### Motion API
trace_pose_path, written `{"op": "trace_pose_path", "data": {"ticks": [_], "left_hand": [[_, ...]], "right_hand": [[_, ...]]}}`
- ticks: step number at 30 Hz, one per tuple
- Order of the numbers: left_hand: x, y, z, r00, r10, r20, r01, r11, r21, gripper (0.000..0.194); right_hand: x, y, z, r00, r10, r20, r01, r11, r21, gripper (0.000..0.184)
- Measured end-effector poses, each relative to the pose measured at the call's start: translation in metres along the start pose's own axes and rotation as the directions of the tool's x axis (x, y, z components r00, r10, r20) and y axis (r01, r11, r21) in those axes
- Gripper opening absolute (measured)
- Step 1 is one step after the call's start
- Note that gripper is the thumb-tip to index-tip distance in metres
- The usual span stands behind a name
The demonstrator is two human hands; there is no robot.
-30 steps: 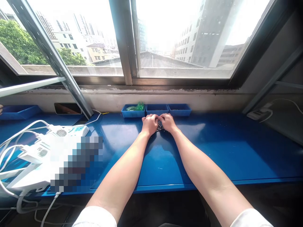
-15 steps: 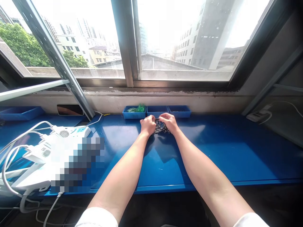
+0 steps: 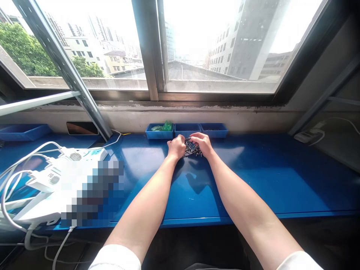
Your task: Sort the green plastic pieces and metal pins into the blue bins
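Observation:
A pile of small, thin, dark shiny pieces that look like screws [image 3: 192, 148] lies on the blue table [image 3: 197, 204] between my hands. My left hand [image 3: 177, 147] is closed at the pile's left edge, its thumb and fingers pressed together. What those fingers hold, if anything, is hidden. My right hand [image 3: 203, 143] arches over the pile's right side with fingers bent and the fingertips drawn together. Anything in that pinch is too small to name. The two hands' fingertips are close together but apart.
Behind my hands stand a blue bin with green plastic [image 3: 159, 131], a middle blue bin [image 3: 186, 129] and a right blue bin [image 3: 215, 131]. White plugs and cables [image 3: 50, 176] crowd the left. A metal post [image 3: 92, 107] rises near the window. A phone-like slab [image 3: 82, 128] leans behind it.
My right hand has lifted slightly, and its fingers have moved a little. More of the pile shows between the hands. The view has tilted slightly; my left hand stays almost in place.

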State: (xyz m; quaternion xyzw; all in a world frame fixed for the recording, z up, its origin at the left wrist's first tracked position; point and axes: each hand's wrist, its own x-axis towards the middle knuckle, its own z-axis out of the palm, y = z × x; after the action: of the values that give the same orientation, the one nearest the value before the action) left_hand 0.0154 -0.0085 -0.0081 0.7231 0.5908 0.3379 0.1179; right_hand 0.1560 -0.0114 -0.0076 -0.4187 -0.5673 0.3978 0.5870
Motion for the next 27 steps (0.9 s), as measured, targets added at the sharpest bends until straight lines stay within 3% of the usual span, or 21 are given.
{"op": "trace_pose_path", "data": {"ticks": [3, 6, 9, 12, 16, 19, 24, 27], "left_hand": [[0.001, -0.002, 0.002, 0.999, -0.006, -0.049, 0.005, 1.000, -0.006, 0.028], [0.003, -0.003, 0.003, 0.997, -0.018, -0.075, 0.018, 1.000, 0.001, 0.027], [0.003, -0.004, 0.003, 0.998, -0.021, -0.062, 0.022, 1.000, 0.016, 0.027], [0.002, -0.005, 0.004, 0.999, -0.019, -0.042, 0.020, 1.000, 0.023, 0.027], [0.002, -0.006, 0.004, 1.000, -0.017, -0.022, 0.019, 0.999, 0.047, 0.028], [0.003, -0.007, 0.005, 1.000, -0.026, -0.007, 0.027, 0.997, 0.076, 0.029], [0.003, -0.006, 0.006, 0.997, -0.023, 0.079, 0.009, 0.986, 0.166, 0.035], [0.000, -0.006, 0.006, 0.986, 0.027, 0.166, -0.064, 0.973, 0.223, 0.042]], "right_hand": [[0.004, 0.005, -0.002, 0.997, -0.042, -0.068, 0.037, 0.996, -0.082, 0.025], [0.009, 0.009, -0.007, 0.974, -0.118, -0.193, 0.061, 0.958, -0.281, 0.027], [0.014, 0.010, -0.013, 0.942, -0.169, -0.290, 0.012, 0.881, -0.474, 0.036], [0.017, 0.011, -0.018, 0.932, -0.137, -0.336, -0.085, 0.818, -0.569, 0.052], [0.018, 0.013, -0.022, 0.944, -0.010, -0.331, -0.211, 0.752, -0.625, 0.073], [0.017, 0.013, -0.021, 0.954, 0.022, -0.298, -0.217, 0.736, -0.641, 0.076], [0.011, 0.010, -0.013, 0.948, -0.115, -0.295, -0.134, 0.700, -0.701, 0.055], [0.007, 0.012, -0.005, 0.989, -0.066, -0.132, -0.059, 0.644, -0.762, 0.039]]}}
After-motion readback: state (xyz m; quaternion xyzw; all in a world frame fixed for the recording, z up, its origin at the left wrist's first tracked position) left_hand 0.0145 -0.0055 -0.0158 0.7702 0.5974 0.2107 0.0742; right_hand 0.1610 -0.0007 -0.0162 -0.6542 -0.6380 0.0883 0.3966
